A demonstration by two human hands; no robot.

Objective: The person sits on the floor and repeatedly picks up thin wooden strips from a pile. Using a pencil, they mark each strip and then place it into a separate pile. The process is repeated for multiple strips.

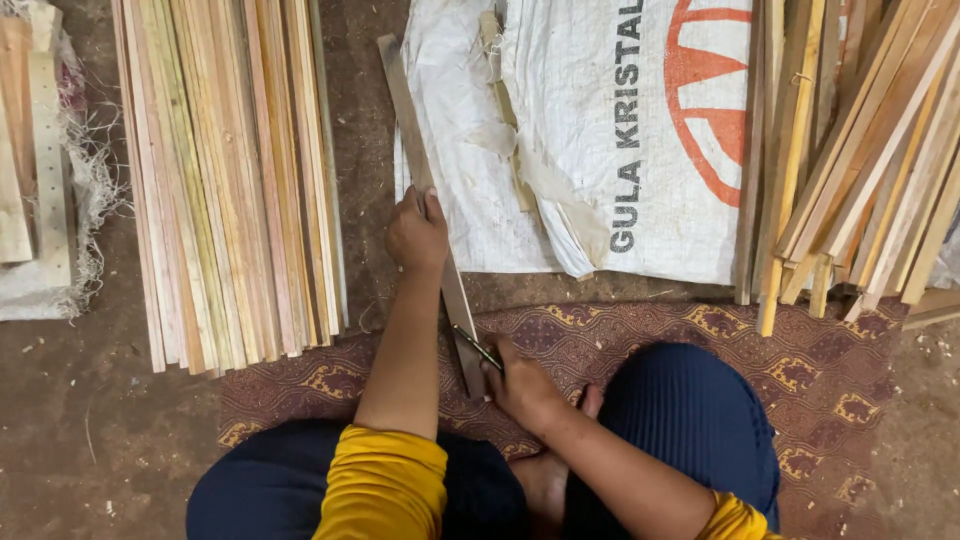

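A long thin wooden strip runs from the top middle down toward my lap. My left hand grips it about halfway along. My right hand is closed around a small knife whose blade rests against the strip's near end. I sit cross-legged in dark blue trousers and yellow sleeves on a patterned brown mat.
A neat pile of pale wooden strips lies on the dirt floor at left. A looser heap of strips lies at right. A white woven sack with a red mark is spread ahead. A frayed sack with boards sits far left.
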